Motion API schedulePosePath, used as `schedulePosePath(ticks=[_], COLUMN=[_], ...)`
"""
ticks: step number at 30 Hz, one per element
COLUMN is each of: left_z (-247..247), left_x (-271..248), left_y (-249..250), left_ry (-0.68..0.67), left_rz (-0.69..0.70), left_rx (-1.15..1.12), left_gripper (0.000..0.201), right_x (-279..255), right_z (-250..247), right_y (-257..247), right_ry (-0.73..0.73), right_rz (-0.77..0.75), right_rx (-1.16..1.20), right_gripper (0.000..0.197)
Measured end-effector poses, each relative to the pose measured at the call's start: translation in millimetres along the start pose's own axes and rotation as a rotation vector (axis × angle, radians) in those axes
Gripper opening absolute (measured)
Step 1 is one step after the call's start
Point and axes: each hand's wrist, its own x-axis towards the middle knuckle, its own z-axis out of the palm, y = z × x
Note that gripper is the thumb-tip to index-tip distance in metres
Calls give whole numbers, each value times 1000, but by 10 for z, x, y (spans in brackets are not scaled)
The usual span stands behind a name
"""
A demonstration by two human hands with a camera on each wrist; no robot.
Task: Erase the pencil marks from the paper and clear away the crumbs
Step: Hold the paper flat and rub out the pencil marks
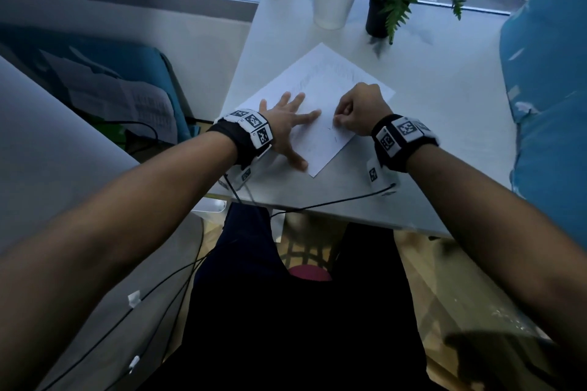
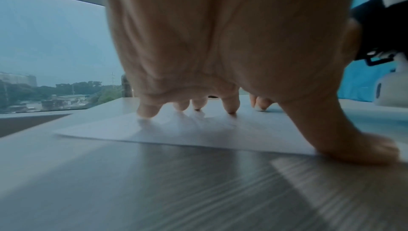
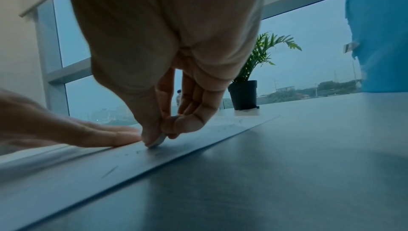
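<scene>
In the head view, a white table (image 1: 428, 124) stands against a wide window at the top of the frame. At its far edge are a white cup (image 1: 333, 6) with pens and a potted plant (image 1: 381, 13); a blue fabric (image 1: 546, 105) fills the right edge. The paper (image 1: 317, 95) lies turned diagonally in the middle of the frame. The left hand (image 1: 286, 124) lies flat on it with fingers spread, and the right hand (image 1: 362, 111) is curled just beside it.

In the left wrist view, the left hand (image 2: 220, 43) fills the upper centre — its straight fingers (image 2: 148, 111) press the paper (image 2: 198, 130), the thumb at the lower right on the sheet's edge.

In the right wrist view, the right hand (image 3: 165, 51) pinches a small white eraser (image 3: 156, 142) between thumb and fingers, its tip touching the paper (image 3: 132, 161) — short pencil marks (image 3: 109, 172) and small crumbs lie on it. The plant (image 3: 245, 93) stands behind, right of centre.
</scene>
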Motion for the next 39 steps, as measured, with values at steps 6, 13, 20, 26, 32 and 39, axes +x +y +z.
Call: schedulePosePath(ticks=[6,13,20,26,32,39], left_z=[1,-30,-41,-52,-62,-53], left_x=[45,74,80,88,94,110], left_y=[27,68,78,85,100,124], left_ry=[-37,-63,-68,-71,-76,-79], left_rz=[7,-27,-41,-53,-77,-92], left_rx=[-25,-42,-58,-53,-24,-14], left_gripper=[135,136,135,137,138,137], right_x=[-287,-221,-138,-266,-336,-279], right_z=[242,223,123,210,262,214], right_y=[-231,-155,-83,-174,-215,-138], right_ry=[-49,16,48,-71,-82,-51], right_rz=[-107,-23,3,-75,-103,-12], right_rx=[72,140,142,118,107,130], right_gripper=[10,10,12,14,14,15])
